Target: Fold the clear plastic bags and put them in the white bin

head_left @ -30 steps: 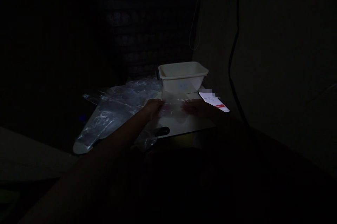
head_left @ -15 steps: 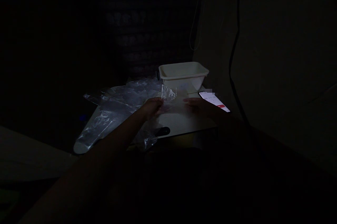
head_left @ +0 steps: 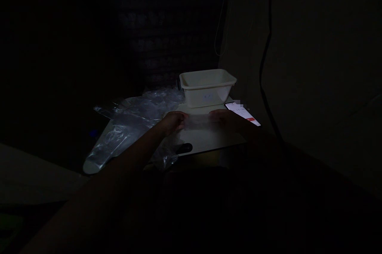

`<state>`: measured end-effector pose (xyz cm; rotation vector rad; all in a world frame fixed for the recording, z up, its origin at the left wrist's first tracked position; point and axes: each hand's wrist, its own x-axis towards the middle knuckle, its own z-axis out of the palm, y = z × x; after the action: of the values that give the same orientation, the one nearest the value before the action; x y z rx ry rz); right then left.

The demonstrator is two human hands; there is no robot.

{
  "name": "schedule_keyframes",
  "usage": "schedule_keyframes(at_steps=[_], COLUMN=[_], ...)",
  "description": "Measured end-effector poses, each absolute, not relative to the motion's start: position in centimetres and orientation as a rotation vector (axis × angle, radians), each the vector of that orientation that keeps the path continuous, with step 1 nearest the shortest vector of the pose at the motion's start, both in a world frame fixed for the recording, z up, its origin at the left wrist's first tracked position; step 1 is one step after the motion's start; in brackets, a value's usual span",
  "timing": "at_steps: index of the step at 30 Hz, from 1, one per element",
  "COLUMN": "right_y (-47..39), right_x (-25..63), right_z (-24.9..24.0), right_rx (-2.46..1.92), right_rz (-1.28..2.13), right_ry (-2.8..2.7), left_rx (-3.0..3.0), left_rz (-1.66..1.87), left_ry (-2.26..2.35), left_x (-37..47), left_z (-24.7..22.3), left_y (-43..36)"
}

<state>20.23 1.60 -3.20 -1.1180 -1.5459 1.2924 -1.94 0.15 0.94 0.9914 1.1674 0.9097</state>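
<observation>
A clear plastic bag [head_left: 198, 121] is stretched between my two hands above the small white table [head_left: 209, 142]. My left hand [head_left: 175, 122] has its fingers closed on the bag's left end. At the right end, my right hand [head_left: 220, 118] pinches the bag too, its outline dim and slightly blurred. Crumpled clear plastic bags [head_left: 131, 120] lie in a loose heap over the left half of the table, reaching under my left forearm. Just behind my hands stands a white plastic tub [head_left: 205, 92]; no contents show in it.
A phone [head_left: 243, 114] with a lit screen lies right of the tub, beside my right wrist. A dark cable [head_left: 262, 75] hangs down the right wall. The table has a dark oval slot [head_left: 185, 148] near its front edge.
The bag's upper part, which stood up near my left hand, has come down, and the bag is now a flatter strip between my hands. The tub's front shows more fully.
</observation>
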Motion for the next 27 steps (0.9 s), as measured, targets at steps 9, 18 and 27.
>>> schedule_keyframes(at_steps=[9, 18, 27], right_y=[2.5, 1.9, 1.7], right_x=[22.1, 21.8, 21.1], right_z=[-4.8, -4.4, -3.8], right_rx=[-0.985, -0.993, -1.031], right_rz=[1.460, 1.432, 1.408], right_ry=[-1.303, -1.319, -1.170], left_rx=[1.356, 2.502, 2.702], left_rz=[0.983, 0.366, -0.171], left_ry=[1.383, 1.514, 1.633], left_x=[-2.0, -1.1, 0.2], left_z=[-0.8, -2.1, -2.7], left_y=[1.0, 0.4, -1.6])
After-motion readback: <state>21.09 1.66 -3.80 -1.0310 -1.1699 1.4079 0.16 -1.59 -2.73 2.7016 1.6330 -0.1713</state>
